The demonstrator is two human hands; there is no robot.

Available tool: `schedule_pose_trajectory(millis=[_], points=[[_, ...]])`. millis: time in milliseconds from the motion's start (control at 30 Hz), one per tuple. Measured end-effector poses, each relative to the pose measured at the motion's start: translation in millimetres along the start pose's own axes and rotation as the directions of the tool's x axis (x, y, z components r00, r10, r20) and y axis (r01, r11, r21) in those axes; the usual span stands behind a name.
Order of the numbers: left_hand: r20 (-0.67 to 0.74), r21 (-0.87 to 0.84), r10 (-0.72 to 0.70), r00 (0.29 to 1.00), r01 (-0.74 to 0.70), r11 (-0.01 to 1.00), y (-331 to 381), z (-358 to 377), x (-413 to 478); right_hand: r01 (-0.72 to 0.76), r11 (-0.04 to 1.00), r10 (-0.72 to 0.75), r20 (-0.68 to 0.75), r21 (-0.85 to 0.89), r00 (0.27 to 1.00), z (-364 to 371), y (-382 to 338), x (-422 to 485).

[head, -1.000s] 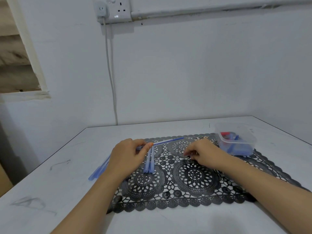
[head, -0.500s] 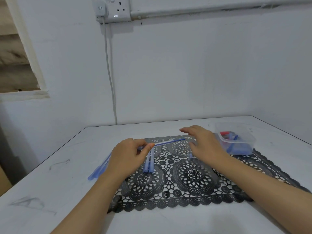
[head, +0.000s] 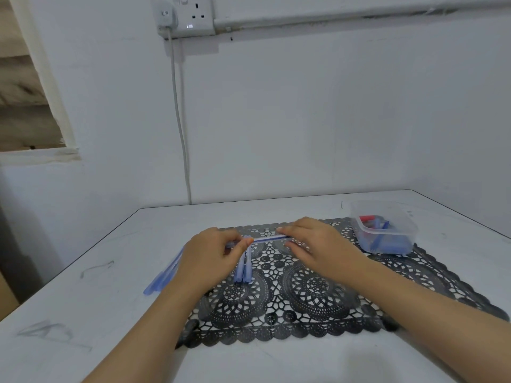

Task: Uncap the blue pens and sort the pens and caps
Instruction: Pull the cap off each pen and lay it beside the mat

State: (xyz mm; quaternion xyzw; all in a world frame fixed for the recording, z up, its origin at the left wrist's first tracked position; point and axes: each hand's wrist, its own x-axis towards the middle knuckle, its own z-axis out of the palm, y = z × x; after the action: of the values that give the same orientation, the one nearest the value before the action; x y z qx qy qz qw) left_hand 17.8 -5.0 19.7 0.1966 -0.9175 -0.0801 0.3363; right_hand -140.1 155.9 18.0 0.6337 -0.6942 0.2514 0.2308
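Several blue pens are in play in the head view, the only view there is. The left hand [head: 210, 258] has its fingers curled round a bundle of blue pens [head: 163, 279], whose ends stick out to the left over the white table [head: 83, 313]. A few more pale-blue ends [head: 243, 269] fan down from under its thumb onto the black lace placemat [head: 318, 299]; I cannot tell whether those are caps or barrels.

One blue pen [head: 272, 238] spans the gap between the hands. The right hand [head: 323, 244] pinches its right end between thumb and fingers (the cap itself is hidden under them), while the left thumb steadies the other end. This looks like the pull that frees a cap.

Near the placemat's far right corner stands a clear plastic container [head: 359, 230] holding blue caps [head: 381, 239] and one red piece [head: 366, 218], so part of the sorting seems done. Judging by the bundle, a good share of pens is left to uncap and lay out.
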Motion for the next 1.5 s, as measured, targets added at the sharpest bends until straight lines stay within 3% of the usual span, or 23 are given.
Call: schedule_pose_trajectory(millis=[467,700,867,1267,1433,1500], points=[[-0.019,0.024,-0.018,1.0,0.018,1.0,-1.6,-1.4,0.5,0.115,0.97,-0.127,-0.041,-0.215,0.991,-10.7,35.9,-1.4],[-0.016,0.021,-0.016,1.0,0.016,1.0,-1.8,-1.0,1.1,0.047,0.96,-0.078,-0.103,-0.275,0.992,-11.4,50.8,0.1],[-0.017,0.023,-0.015,1.0,0.015,1.0,-2.9,-1.2,0.7,-0.011,0.974,-0.018,-0.129,-0.224,0.991,-12.8,62.5,-0.7],[-0.006,0.04,-0.015,1.0,0.015,0.999,-2.1,-1.7,0.9,-0.095,0.987,0.098,0.023,-0.126,0.995,-13.0,70.7,-6.1],[-0.005,0.038,-0.017,1.0,0.017,0.999,-2.5,-1.7,0.6,-0.196,0.98,0.182,0.217,0.042,0.959,-5.7,82.2,-7.6],[-0.005,0.035,-0.016,1.0,0.016,0.999,-2.1,-1.5,0.6,-0.22,0.975,0.202,0.281,0.031,0.938,-6.2,82.8,-8.7]])
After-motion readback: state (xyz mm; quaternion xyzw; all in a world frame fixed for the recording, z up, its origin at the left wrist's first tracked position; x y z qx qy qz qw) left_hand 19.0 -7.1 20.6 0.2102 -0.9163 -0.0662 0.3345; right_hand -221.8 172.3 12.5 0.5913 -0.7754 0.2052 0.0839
